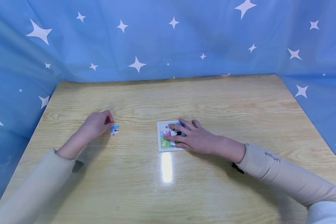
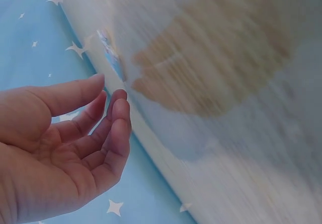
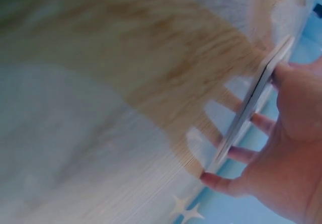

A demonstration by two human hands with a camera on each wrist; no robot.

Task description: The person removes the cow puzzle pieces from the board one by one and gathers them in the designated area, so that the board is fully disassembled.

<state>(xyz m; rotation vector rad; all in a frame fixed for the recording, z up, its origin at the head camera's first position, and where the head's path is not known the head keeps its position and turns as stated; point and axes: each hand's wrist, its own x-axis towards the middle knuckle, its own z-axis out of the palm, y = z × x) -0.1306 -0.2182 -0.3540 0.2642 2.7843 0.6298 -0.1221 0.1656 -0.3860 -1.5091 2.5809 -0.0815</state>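
Two things lie on the wooden table (image 1: 226, 102): a puzzle board (image 1: 158, 135) near the middle and a loose puzzle piece (image 1: 114, 128) well apart on its left. The board looks roughly square, its right part covered, so no long axis can be told; its left edge runs almost straight away from the person. Its cow picture stands upright to the wearer, pink nose leftward, green at the near side. The piece keeps its blue part on the far side, with a curved outline nearer the person.

The left hand (image 1: 99, 123) reaches inward, thumb and fingers bent together beside the piece's far corner; whether they pinch it cannot be told. The right hand (image 1: 197, 138) grasps nothing, fingers spread leftward across the board, forearm slanting in from the lower right.
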